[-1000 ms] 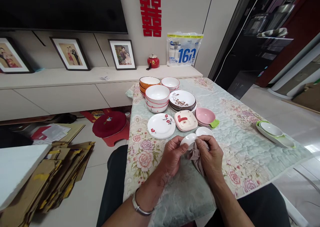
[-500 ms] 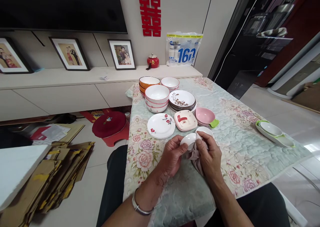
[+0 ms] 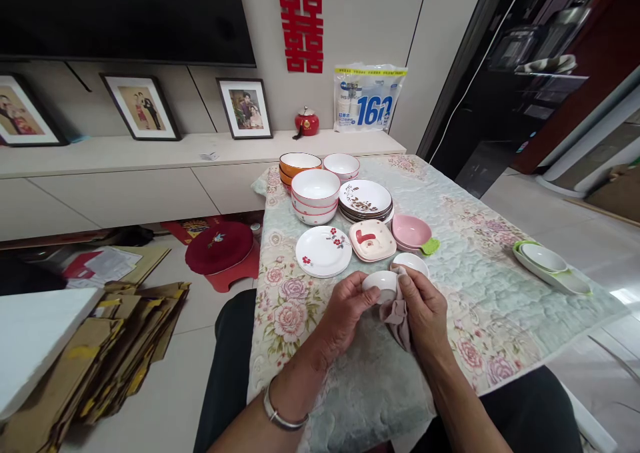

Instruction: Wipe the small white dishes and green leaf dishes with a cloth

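A small white dish (image 3: pixel 381 285) is gripped at its left side by my left hand (image 3: pixel 347 310), thumb over the rim. My right hand (image 3: pixel 424 310) pinches a greyish-pink cloth (image 3: pixel 399 316) against the dish's right edge, and the cloth hangs below. Just behind my right hand lies another white dish (image 3: pixel 413 262), partly hidden. Beyond the hands are a square patterned dish (image 3: pixel 373 240), a pink bowl (image 3: pixel 411 230) with a green handle, and white flowered plates (image 3: pixel 323 251).
Stacked bowls (image 3: pixel 315 188), orange bowls (image 3: pixel 299 162) and brown-patterned plates (image 3: pixel 365 197) stand farther back on the cloth-covered table (image 3: pixel 495 260). Green-edged dishes (image 3: pixel 545 258) lie at the right. A red stool (image 3: pixel 220 248) and flattened cardboard (image 3: pixel 120 346) are left of the table.
The small dish has tilted so that more of its outer side shows. My right hand has shifted slightly right with the cloth, which hangs more openly.
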